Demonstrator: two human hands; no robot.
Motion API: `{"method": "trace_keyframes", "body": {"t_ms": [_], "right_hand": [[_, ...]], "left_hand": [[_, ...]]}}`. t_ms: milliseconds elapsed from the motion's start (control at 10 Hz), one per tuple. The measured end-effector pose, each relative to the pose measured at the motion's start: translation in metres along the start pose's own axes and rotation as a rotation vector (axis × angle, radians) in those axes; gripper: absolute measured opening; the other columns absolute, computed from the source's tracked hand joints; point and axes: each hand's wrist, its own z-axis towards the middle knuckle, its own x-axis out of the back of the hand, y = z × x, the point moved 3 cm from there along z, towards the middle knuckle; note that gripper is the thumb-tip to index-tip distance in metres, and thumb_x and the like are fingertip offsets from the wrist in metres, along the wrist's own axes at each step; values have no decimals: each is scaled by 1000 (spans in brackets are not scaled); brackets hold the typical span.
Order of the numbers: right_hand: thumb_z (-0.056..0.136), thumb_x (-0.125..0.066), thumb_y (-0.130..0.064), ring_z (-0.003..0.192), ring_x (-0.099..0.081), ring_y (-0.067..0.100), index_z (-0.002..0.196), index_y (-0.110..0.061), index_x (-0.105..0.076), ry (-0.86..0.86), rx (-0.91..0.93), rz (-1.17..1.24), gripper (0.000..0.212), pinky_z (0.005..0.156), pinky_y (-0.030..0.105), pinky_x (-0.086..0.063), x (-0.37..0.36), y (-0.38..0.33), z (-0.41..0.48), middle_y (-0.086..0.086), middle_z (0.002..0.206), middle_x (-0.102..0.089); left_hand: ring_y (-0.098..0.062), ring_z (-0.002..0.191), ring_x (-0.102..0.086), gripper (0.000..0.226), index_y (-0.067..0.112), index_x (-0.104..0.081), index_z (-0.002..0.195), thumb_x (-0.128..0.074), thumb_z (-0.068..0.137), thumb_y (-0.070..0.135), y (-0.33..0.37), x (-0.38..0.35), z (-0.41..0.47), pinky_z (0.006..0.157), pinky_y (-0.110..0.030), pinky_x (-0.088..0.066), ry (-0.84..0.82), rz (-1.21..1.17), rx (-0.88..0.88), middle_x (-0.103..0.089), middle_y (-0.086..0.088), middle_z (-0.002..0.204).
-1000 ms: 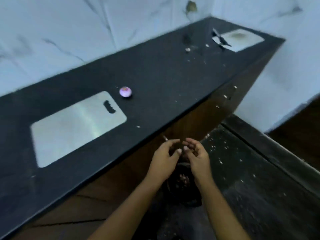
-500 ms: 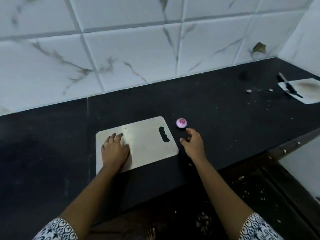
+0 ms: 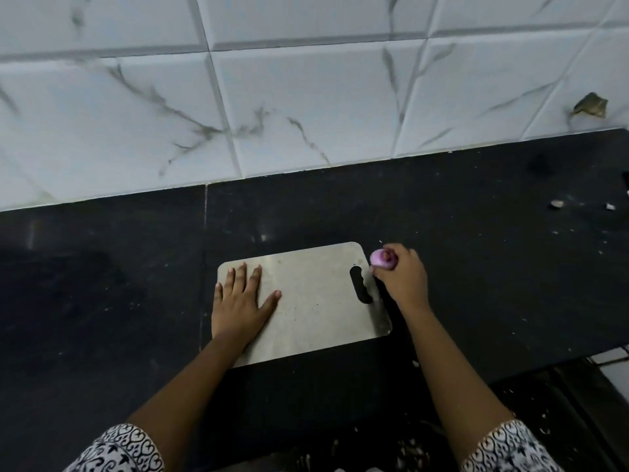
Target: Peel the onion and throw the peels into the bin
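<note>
A black desk (image 3: 476,267) fills the middle of the frame. A shiny metal board (image 3: 313,301) lies flat on it. Small crumbs (image 3: 557,204) sit at the far right.

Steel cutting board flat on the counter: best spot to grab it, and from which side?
Take the cutting board by its slot handle at the right end, coming from the right, fingers through the cutout. It lies flat, so the edges offer little purchase. The left hand already rests on its left part.
</note>
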Motion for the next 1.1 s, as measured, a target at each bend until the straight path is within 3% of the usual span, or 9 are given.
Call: {"method": "trace_keyframes", "body": {"t_ms": [200, 300, 500, 600, 700, 800, 900, 1000, 1100], "right_hand": [[73, -76, -24, 108, -52, 14, 116, -28, -56, -368, 205, 102, 47, 94, 31, -47, -76, -52, -42, -2, 117, -54], [72, -76, -27, 113, -46, 14, 121, -25, -53, -398, 256, 61, 54, 96, 28, -42, -100, -59, -55, -2, 121, -53], [69, -79, -33, 107, -46, 15, 117, -22, -54, -293, 352, 37, 55, 90, 33, -46, -108, -49, -63, -3, 117, -56], [67, -79, -35, 105, -46, 15, 116, -21, -55, -264, 374, 58, 56, 88, 32, -46, -109, -47, -65, -2, 115, -57], [67, -80, -36, 108, -46, 14, 119, -21, -54, -312, 363, 71, 61, 90, 29, -45, -108, -46, -65, -2, 117, -55], [72, -76, -35, 112, -44, 9, 126, -22, -51, -364, 317, 148, 60, 93, 25, -42, -97, -40, -64, -5, 121, -48], [91, -56, -25, 116, -46, 15, 124, -15, -54, -195, 360, 33, 35, 98, 29, -41, -81, -27, -64, 2, 123, -53], [94, -47, -16, 116, -48, 20, 122, -12, -56, -164, 442, -147, 29, 101, 35, -42, -80, -23, -62, 7, 122, -56], [91, -49, -10, 121, -46, 19, 123, -14, -54, -115, 471, -132, 33, 102, 29, -38, -67, -44, -45, 5, 127, -53]], "left_hand": [[-19, 148, 5, 74, 32, -3, 152, -17, 89, 69, -2, -2, 2, 119, -42, 3, 2, -9, 8, 1, 0, 161], [-17, 148, 6, 70, 33, -2, 151, -19, 91, 65, -2, -3, 2, 119, -41, 4, -2, -27, 18, 2, 1, 161], [-17, 148, 1, 64, 30, -11, 152, -24, 95, 57, -1, -2, -3, 118, -40, 3, 35, -72, 22, -6, 0, 161], [-18, 147, -13, 59, 26, -26, 149, -31, 96, 51, -2, 3, -6, 119, -40, -5, 109, -100, 38, -21, -2, 158], [-21, 143, -24, 54, 26, -33, 146, -34, 96, 48, -2, 4, -17, 117, -43, -14, 163, -77, 43, -30, -3, 155], [-20, 145, -18, 56, 28, -26, 148, -28, 97, 51, -4, 1, -25, 118, -42, -13, 118, -52, 59, -23, -1, 158], [-21, 146, -15, 57, 27, -22, 150, -25, 98, 50, -3, 2, -29, 118, -41, -12, 92, -57, 49, -19, -2, 159], [-23, 144, -21, 57, 26, -26, 149, -27, 97, 50, -1, 6, -32, 117, -43, -16, 61, -30, 55, -24, -4, 157], [-22, 142, -25, 56, 23, -31, 145, -31, 96, 49, 6, 30, -18, 117, -47, -14, 68, -10, 66, -29, -4, 154]]}}
